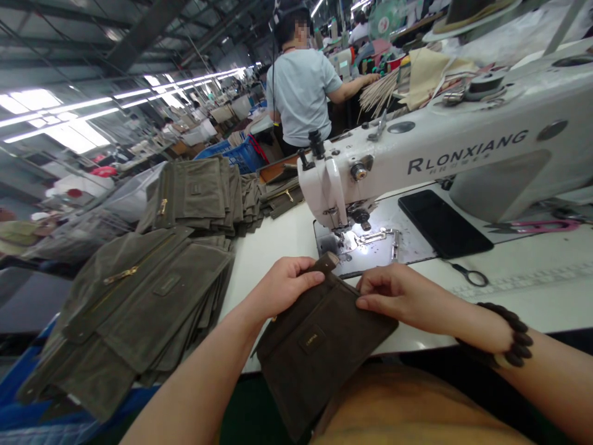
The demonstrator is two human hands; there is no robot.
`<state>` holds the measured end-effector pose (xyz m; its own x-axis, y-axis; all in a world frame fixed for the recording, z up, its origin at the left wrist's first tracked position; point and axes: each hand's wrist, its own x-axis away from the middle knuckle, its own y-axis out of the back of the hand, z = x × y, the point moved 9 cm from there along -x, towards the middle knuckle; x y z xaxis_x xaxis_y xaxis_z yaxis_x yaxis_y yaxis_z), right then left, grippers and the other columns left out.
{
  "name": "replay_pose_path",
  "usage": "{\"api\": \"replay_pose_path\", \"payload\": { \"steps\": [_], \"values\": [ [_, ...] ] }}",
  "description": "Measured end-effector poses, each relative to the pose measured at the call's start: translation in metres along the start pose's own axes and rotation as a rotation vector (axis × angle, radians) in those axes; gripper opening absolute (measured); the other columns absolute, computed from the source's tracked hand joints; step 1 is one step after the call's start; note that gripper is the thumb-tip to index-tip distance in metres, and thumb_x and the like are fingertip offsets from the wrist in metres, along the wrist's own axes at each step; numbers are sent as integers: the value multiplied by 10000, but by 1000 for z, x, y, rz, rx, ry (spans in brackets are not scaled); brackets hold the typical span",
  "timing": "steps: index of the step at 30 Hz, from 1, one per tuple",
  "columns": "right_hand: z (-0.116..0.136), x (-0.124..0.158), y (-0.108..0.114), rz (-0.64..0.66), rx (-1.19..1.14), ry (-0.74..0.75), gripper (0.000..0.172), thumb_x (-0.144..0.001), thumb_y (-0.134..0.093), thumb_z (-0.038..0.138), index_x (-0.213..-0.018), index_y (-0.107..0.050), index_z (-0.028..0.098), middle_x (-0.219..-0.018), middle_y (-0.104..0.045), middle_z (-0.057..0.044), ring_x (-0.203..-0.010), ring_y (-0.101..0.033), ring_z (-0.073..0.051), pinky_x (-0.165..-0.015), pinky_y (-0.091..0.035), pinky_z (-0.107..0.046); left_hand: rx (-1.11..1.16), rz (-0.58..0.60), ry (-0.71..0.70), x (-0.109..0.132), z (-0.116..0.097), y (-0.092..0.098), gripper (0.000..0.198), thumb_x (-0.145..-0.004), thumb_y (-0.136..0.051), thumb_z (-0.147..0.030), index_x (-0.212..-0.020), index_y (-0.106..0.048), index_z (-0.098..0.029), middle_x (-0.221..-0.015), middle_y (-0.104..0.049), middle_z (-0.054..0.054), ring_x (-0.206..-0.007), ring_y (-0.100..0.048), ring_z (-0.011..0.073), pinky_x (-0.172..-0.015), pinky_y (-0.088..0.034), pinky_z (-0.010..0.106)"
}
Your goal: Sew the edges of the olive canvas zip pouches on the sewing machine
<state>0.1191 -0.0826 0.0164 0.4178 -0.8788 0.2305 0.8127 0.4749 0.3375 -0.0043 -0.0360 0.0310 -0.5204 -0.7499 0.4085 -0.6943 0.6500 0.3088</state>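
Note:
A dark olive-brown fabric bag panel (319,346) with a small label patch hangs over the table's front edge, tilted, between my hands. My left hand (290,284) pinches its upper left edge, by a short strap tab (327,262) that points at the sewing machine's presser foot (345,241). My right hand (393,293) is closed on the panel's upper right edge, thumb on top. The panel's top end lies just in front of the needle plate (380,247), apart from the needle. Part of its left zipper side is hidden under my left hand.
Stacks of similar olive panels (152,296) lie at the left, more (199,191) behind. A black phone (445,222), thread snips (472,275) and pink-handled scissors (542,227) rest right of the needle. The white sewing machine (445,142) spans the right. A person (303,93) works beyond.

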Motion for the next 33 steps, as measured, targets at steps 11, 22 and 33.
{"api": "replay_pose_path", "payload": {
  "steps": [11, 22, 33],
  "values": [
    [-11, -14, 0, -7, -131, 16, 227, -661, -631, 315, -673, -460, 166, -615, -477, 43, -545, -410, -74, -463, -292, -191, -131, -52, -65, -4, -5, 6, 223, -721, -550, -341, -756, -601, -127, -673, -609, 7, -593, -539, 140, -553, -396, 234],
    [41, 13, -19, 271, 691, 746, 293, -875, -317, 89, -1099, -504, 115, -904, -585, -82, -779, -529, -125, -644, -392, -245, -135, 13, -5, -22, 14, 5, 215, -717, -543, -337, -768, -611, -139, -721, -641, 13, -653, -570, 168, -610, -419, 250],
    [35, -4, -43, 200, 1107, 918, 278, -892, -295, 159, -894, -572, 135, -861, -559, -57, -576, -449, -126, -502, -321, -287, -220, 97, 64, -44, 38, 13, 277, -751, -479, -362, -780, -625, -128, -689, -636, 14, -620, -567, 163, -582, -427, 244]
  ]
}}
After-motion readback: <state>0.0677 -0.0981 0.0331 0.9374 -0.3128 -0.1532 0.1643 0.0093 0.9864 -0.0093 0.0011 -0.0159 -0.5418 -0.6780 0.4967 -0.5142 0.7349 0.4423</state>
